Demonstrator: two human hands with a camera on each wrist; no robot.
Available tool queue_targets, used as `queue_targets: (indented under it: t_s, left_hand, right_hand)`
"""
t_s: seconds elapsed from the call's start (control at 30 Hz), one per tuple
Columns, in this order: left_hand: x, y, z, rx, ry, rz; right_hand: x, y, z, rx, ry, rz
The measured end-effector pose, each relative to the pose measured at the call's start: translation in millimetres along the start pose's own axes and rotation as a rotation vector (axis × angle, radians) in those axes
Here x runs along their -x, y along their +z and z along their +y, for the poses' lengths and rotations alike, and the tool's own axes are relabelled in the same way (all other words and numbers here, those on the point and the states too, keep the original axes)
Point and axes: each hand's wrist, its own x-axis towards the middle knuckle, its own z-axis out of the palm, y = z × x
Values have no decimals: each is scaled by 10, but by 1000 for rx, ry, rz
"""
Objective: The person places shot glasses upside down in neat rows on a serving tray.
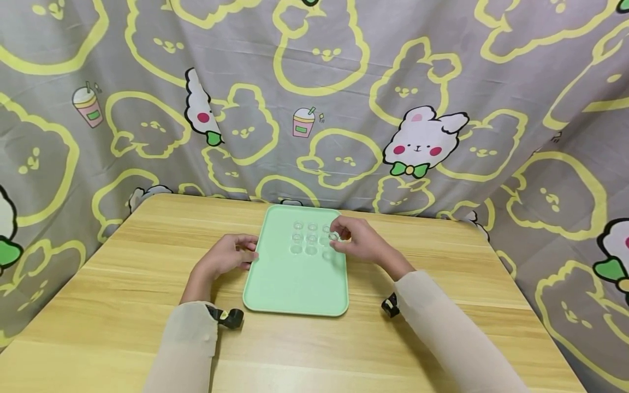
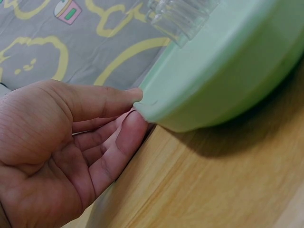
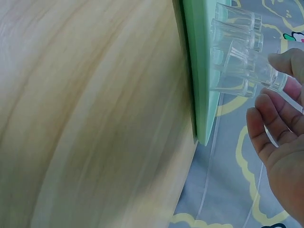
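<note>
A pale green tray [image 1: 295, 289] lies on the table, bearing several small clear cups [image 1: 312, 238] in rows toward its far half. At the tray's left edge, my left hand [image 1: 228, 255] pinches the rim between thumb and fingers, as the left wrist view shows up close. Over the right side of the rows, my right hand [image 1: 361, 240] holds one clear cup [image 3: 266, 73] by its upper end with thumb and fingertips. In the right wrist view that cup overlaps the neighbouring cups, and the other fingers are loosely bent beside it.
The wood-grain table [image 1: 422, 327] extends around the tray on every side. Behind it hangs a grey curtain [image 1: 344, 109] with yellow cartoon outlines, reaching down to the table's back edge. A black strap mount [image 1: 230, 317] sits at the left wrist.
</note>
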Motion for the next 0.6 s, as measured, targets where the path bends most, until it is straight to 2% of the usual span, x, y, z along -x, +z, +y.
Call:
queue_targets:
  t_s: [0.3, 0.6]
  left_hand:
    - [3, 2, 8, -5, 0, 2]
    - [-4, -2, 1, -13, 3, 4]
  right_hand:
    - [-42, 71, 0, 16, -31, -1]
    - [-37, 125, 11, 7, -21, -14]
